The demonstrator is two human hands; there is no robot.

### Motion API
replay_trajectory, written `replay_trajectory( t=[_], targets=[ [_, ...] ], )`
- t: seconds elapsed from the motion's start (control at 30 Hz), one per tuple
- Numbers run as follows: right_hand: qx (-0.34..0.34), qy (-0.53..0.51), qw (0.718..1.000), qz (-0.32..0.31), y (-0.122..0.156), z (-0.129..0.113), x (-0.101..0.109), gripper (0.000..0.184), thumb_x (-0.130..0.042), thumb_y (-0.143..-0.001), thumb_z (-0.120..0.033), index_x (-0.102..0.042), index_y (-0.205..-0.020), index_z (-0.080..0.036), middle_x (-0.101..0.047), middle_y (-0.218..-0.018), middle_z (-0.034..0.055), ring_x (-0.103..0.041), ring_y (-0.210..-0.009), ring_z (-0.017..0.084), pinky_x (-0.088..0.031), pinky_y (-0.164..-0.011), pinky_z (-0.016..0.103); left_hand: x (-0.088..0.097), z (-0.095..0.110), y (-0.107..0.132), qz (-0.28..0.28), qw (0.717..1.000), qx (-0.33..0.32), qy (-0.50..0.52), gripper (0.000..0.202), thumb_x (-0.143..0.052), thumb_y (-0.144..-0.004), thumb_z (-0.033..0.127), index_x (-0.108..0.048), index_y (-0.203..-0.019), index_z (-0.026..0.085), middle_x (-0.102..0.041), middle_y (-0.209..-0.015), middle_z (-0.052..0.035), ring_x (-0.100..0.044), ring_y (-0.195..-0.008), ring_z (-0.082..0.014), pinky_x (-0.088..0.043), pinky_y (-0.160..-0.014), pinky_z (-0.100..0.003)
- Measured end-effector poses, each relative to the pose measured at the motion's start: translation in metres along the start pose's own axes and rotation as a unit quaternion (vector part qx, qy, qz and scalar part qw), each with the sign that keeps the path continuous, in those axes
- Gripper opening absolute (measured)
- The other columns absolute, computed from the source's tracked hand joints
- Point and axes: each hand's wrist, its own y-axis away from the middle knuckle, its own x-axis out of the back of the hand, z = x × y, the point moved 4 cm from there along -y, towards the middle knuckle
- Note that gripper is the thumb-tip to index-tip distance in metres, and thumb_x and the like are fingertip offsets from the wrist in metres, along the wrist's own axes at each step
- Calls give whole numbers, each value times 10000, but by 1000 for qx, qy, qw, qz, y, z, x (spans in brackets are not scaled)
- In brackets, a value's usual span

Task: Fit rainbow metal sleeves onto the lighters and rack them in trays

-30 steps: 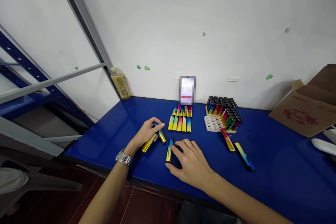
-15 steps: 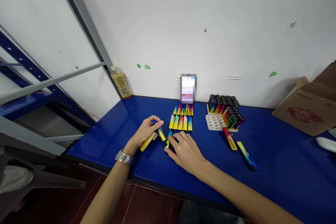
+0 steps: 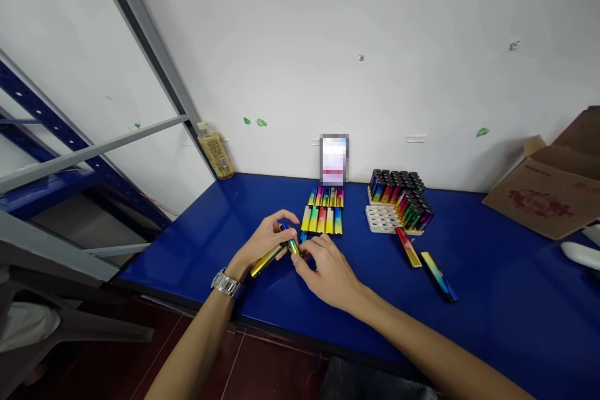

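My left hand (image 3: 262,241) is closed around a shiny blue-and-gold tube (image 3: 293,246), thumb and fingers at its upper end. A second, gold tube (image 3: 264,262) lies under the same palm and sticks out toward me. The fingertips of my right hand (image 3: 332,272) are closed on the lower end of the blue-and-gold tube. Just behind those fingers, another blue tube (image 3: 304,235) lies on the table, mostly covered. Farther back are two rows of glossy, multicoloured tubes, the nearer row (image 3: 321,220) lying side by side and touching.
Black-topped coloured tubes stand in a white holed tray (image 3: 382,219) at the right. Near it lie a red-gold tube (image 3: 408,247) and a yellow-blue piece (image 3: 438,275). A blurred screen (image 3: 334,159) leans on the wall. A bottle (image 3: 216,153) and a cardboard box (image 3: 539,197) flank the blue table (image 3: 187,244).
My right fingers have left the blue tube lying beside the row and moved onto the blue-and-gold tube in my left hand. The left hand has shifted slightly to the right.
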Motion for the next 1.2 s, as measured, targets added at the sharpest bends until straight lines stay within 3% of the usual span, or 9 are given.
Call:
replay_trajectory(
  t=[0.13, 0.3, 0.4, 0.53, 0.67, 0.77, 0.87, 1.03, 1.2],
  targets=[
    [-38, -72, 997, 13, -2, 3, -2, 246, -463, -900, -265, -554, -681, -196, -611, -655, 6, -544, -675, 161, -377, -619, 266, -1, -1, -2, 9, 1000, -9, 1, 580, -726, -663, 558, -496, -1013, 157, -679, -685, -22, -472, -321, -47, -309, -320, -153],
    [-104, -134, 985, 44, 8, 18, 12, 319, -439, -895, -337, -504, -611, -207, -547, -543, -22, -498, -489, 127, -308, -469, 238, 11, -1, -6, 112, 993, -41, 2, 494, -697, -694, 560, -524, -905, 148, -675, -707, -17, -457, -315, -33, -315, -326, -161],
    [-105, -101, 986, 75, 17, 27, 22, 297, -441, -890, -360, -523, -648, -210, -535, -519, -24, -488, -453, 127, -302, -444, 235, 15, -3, -7, 149, 988, -28, 0, 432, -685, -713, 539, -534, -820, 150, -636, -611, 14, -462, -310, -46, -297, -313, -160],
    [-56, 61, 992, 99, 27, 33, 22, 212, -469, -868, -290, -572, -715, -187, -507, -453, -24, -467, -384, 127, -263, -429, 240, 14, -6, -9, 162, 987, -7, -4, 432, -699, -684, 545, -535, -774, 156, -576, -496, 48, -456, -291, -65, -299, -301, -166],
    [35, 253, 964, 80, 34, 27, 8, 212, -474, -853, -190, -603, -686, -170, -559, -486, 24, -502, -372, 136, -181, -405, 250, 13, -6, -10, 161, 987, 3, -12, 421, -705, -681, 535, -529, -760, 160, -575, -485, 50, -462, -291, -70, -309, -299, -167],
    [62, 315, 946, 49, 35, 19, -2, 149, -502, -840, -122, -639, -790, -150, -608, -545, 53, -545, -386, 150, -176, -403, 254, 13, -7, -11, 160, 987, 7, -15, 432, -708, -674, 544, -520, -749, 162, -573, -479, 49, -462, -287, -72, -306, -295, -166],
    [53, 304, 951, 12, 31, 12, -4, 101, -568, -841, -196, -638, -790, -145, -617, -565, 70, -594, -429, 180, -218, -402, 246, 12, -7, -10, 142, 989, 19, -28, 446, -701, -671, 564, -524, -754, 163, -567, -472, 48, -457, -282, -76, -303, -288, -168],
    [48, 279, 958, -39, 25, 3, 1, 265, -602, -836, -396, -645, -793, -138, -619, -621, 79, -632, -535, 222, -344, -428, 257, 7, -6, -5, 62, 987, 65, -132, 403, -671, -721, 538, -576, -793, 153, -549, -468, 50, -474, -294, -88, -344, -307, -185],
    [96, 272, 957, -36, 29, 0, 4, 303, -571, -865, -333, -625, -1061, -108, -635, -861, 111, -617, -823, 253, -495, -688, 357, 8, -7, -4, 47, 978, 91, -180, 404, -663, -724, 541, -539, -785, 161, -551, -477, 54, -490, -325, -97, -371, -335, -197]
  ],
)
